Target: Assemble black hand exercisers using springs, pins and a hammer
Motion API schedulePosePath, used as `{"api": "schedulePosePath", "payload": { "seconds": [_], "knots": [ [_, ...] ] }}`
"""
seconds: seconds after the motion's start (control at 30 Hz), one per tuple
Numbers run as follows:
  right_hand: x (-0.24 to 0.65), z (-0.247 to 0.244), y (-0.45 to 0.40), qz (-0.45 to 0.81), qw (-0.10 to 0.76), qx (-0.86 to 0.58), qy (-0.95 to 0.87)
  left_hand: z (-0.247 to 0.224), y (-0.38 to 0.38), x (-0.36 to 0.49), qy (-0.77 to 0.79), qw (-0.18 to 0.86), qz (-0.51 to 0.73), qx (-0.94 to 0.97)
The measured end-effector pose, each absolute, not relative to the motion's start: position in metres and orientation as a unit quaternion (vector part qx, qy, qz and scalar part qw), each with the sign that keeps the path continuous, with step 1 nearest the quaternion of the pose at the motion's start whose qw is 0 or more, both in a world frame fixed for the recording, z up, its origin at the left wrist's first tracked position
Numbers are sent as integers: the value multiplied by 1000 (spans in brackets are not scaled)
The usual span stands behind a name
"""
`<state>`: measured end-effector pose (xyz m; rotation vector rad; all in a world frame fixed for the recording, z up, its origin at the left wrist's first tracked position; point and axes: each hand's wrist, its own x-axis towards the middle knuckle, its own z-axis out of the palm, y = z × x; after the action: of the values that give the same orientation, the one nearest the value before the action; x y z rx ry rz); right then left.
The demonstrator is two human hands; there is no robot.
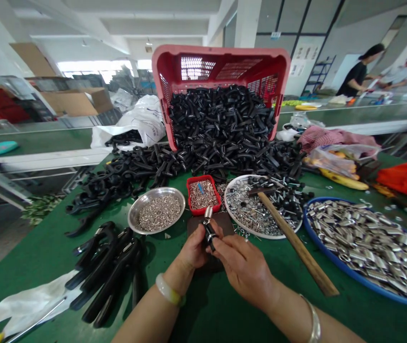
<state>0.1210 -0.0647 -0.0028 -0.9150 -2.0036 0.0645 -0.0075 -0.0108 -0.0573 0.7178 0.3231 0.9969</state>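
Observation:
In the middle of the head view, both hands close round a small black part (pixel 209 237) with a bright metal band. A ribbed silvery piece (pixel 208 213), like a coil spring, sticks up from its top. My left hand (pixel 193 248) grips the part from the left. The fingers of my right hand (pixel 243 262) press on it from the right and partly cover it. Under the hands lies a dark block (pixel 194 224). Just beyond are a red tray (pixel 188 207) of small metal pins and a metal dish (pixel 132 216) of tiny metal pieces.
A white tray (pixel 229 216) holds metal bits and black-headed parts, with a hammer (pixel 289 238) across it. To the right is a blue tray (pixel 326 257) of metal clips. A red crate (pixel 221 51) spills black parts. Black handles (pixel 110 267) lie left. Two people work far right.

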Motion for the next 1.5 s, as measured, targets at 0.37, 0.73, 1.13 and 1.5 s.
{"api": "schedulePosePath", "payload": {
  "seconds": [0.37, 0.73, 1.13, 1.5],
  "knots": [
    [135, -27, -30, 151, 446, -521, -712, -45, -1, 13, 364, 714, 495, 335],
    [143, -15, -3, 365, 162, -555, -730, -46, -6, 10, 388, 702, 485, 348],
    [137, -24, 0, 246, 157, -574, -765, -43, -8, 3, 440, 719, 471, 260],
    [135, -19, -4, 297, 213, -573, -733, -40, -14, 2, 460, 693, 463, 307]
  ]
}}
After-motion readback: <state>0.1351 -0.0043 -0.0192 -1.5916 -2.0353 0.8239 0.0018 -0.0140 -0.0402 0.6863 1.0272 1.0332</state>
